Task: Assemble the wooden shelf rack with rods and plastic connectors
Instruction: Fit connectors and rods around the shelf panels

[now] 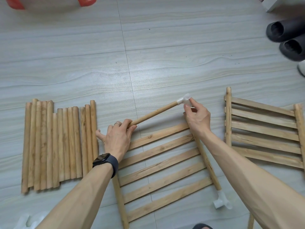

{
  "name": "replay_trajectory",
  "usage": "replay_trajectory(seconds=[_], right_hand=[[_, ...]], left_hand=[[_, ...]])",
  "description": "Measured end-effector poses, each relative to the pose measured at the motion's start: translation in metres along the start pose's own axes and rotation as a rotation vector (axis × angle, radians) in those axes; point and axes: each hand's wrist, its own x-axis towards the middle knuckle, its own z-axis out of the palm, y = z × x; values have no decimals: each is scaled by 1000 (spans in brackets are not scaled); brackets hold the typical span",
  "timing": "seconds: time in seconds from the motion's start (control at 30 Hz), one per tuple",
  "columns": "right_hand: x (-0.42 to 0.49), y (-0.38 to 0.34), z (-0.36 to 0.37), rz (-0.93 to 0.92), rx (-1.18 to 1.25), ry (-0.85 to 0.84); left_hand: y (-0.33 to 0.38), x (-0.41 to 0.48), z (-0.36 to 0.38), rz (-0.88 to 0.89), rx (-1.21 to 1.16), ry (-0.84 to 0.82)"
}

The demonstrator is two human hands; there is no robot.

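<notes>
My left hand [118,137] grips the near end of a wooden rod [155,113] that slants up to the right. A translucent plastic connector [184,100] caps the rod's far end, and my right hand [197,119] pinches it with thumb and fingertips. Below both hands a slatted wooden shelf panel [162,166] lies flat on the floor. Another white connector [222,201] sits on that panel's lower right rail end. A second slatted panel [264,131] lies to the right.
Several loose wooden rods [57,146] lie side by side at the left. Dark slippers [287,38] stand at the upper right, a red object [49,2] at the top left, and pale plastic pieces [28,220] at the bottom left.
</notes>
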Motion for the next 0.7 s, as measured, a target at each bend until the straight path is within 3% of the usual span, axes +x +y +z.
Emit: replay_trajectory(seconds=[0.2,0.47,0.7], right_hand=[[2,9,6,-16,-43,-55],[14,16,16,6,-470,-216],[6,27,12,91,-226,-194]], left_hand=[[0,-3,1,-6,51,1],[8,-7,3,-68,118,-24],[5,-3,3,-36,147,-13]])
